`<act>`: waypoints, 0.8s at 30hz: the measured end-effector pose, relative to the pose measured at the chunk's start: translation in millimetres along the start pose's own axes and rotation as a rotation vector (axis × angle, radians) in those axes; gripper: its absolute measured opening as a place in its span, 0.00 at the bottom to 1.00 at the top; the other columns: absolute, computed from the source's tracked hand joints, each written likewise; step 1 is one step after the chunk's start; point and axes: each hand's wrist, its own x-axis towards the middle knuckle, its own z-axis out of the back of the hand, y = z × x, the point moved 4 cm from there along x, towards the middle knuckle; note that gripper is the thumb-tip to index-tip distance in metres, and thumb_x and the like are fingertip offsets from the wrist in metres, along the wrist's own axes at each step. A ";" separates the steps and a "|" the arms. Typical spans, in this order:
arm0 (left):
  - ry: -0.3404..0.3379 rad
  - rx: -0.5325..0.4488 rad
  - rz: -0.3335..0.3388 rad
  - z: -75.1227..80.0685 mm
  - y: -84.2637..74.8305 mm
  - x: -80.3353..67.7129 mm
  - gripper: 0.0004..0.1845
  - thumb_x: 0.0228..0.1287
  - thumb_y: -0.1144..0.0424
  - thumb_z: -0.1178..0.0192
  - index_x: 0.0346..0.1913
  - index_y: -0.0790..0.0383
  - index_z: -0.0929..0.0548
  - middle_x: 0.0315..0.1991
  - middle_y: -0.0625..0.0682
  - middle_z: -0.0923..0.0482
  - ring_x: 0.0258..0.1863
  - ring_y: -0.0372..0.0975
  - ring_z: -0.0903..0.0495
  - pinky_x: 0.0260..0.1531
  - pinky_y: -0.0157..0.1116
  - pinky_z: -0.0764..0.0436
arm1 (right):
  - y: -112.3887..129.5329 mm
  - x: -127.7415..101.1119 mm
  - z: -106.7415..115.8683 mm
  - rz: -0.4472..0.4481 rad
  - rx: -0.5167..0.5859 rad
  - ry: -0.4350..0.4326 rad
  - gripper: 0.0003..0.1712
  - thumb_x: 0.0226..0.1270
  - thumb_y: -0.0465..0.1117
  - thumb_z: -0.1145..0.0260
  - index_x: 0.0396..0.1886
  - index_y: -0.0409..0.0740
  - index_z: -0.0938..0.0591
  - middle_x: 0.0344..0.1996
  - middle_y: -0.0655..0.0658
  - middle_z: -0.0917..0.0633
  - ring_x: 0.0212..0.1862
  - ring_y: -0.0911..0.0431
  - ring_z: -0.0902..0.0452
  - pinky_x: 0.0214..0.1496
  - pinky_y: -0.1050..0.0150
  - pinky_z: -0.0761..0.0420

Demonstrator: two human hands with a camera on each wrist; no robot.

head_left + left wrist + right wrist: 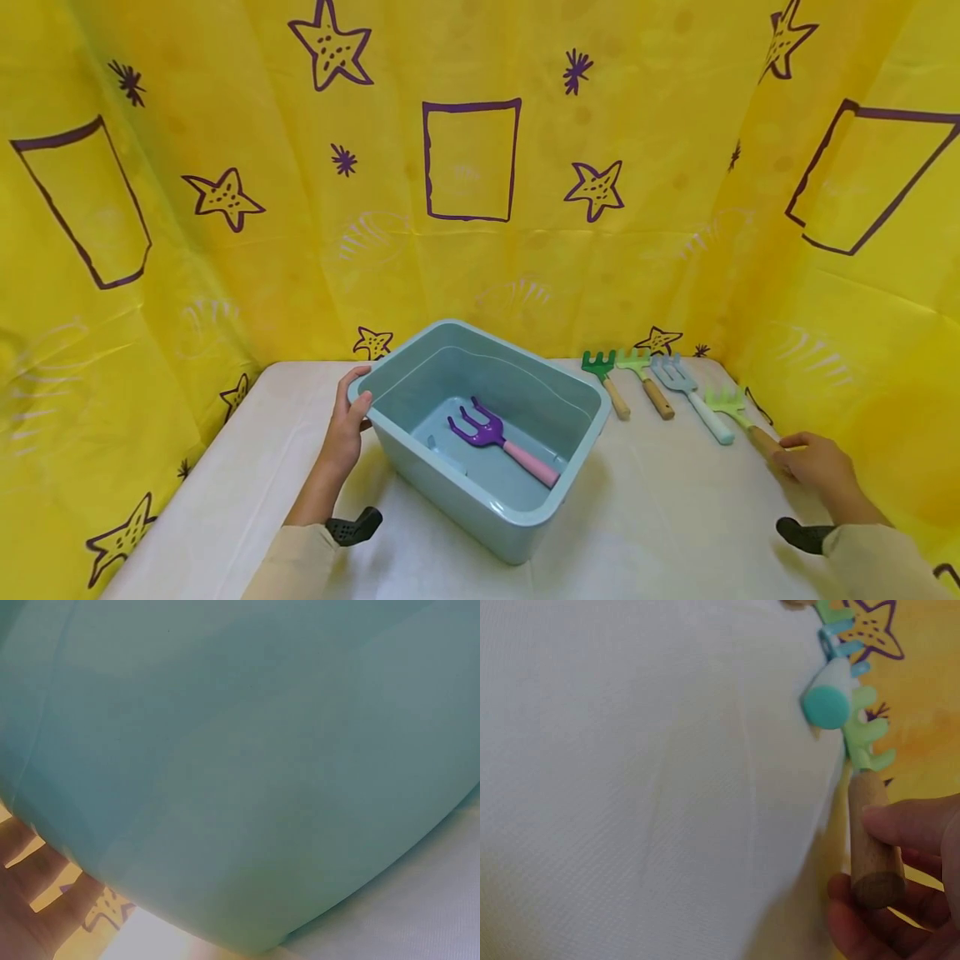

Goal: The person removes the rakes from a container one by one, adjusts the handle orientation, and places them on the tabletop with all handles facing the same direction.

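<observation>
A light blue plastic bin (480, 500) stands at an angle on the table. My left hand (347, 429) grips its left corner, thumb over the rim and fingers along the outer wall. Inside lies a hand fork (487, 429) with purple tines and a pink handle. At the right, my right hand (817, 471) holds the wooden handle of a light green hand rake (727, 402). In the right wrist view the thumb lies on that wooden handle (871, 832), with fingers curled beneath it. The bin's wall (247, 772) fills most of the left wrist view.
Left of the held rake lie a pale blue hand fork (693, 396), another light green rake (648, 383) and a dark green rake (607, 383). A white cloth (660, 517) covers the table. Yellow curtains (465, 275) with purple drawings enclose the back and sides.
</observation>
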 end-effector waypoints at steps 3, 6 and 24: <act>-0.013 0.004 -0.003 3.7 16.3 5.4 0.26 0.75 0.56 0.61 0.73 0.52 0.48 0.70 0.60 0.43 0.64 0.56 0.39 0.57 0.61 0.37 | 0.8 -1.2 -2.3 -0.016 -0.044 -0.052 0.25 0.61 0.44 0.35 0.44 0.23 0.24 0.37 0.24 0.22 0.38 0.35 0.29 0.37 0.50 0.33; -0.022 0.000 -0.020 4.7 23.8 8.2 0.26 0.76 0.54 0.61 0.73 0.50 0.47 0.70 0.58 0.42 0.64 0.54 0.38 0.56 0.60 0.36 | 0.8 -1.0 -6.6 -0.046 -0.052 -0.095 0.24 0.60 0.44 0.35 0.42 0.24 0.24 0.36 0.25 0.21 0.38 0.34 0.29 0.37 0.49 0.33; -0.021 0.004 -0.051 3.8 21.7 6.5 0.26 0.76 0.52 0.59 0.72 0.48 0.46 0.69 0.55 0.39 0.62 0.51 0.36 0.55 0.56 0.34 | 8.8 1.7 -18.2 -0.071 -0.109 -0.165 0.21 0.61 0.42 0.36 0.39 0.24 0.24 0.31 0.27 0.21 0.32 0.38 0.27 0.34 0.49 0.33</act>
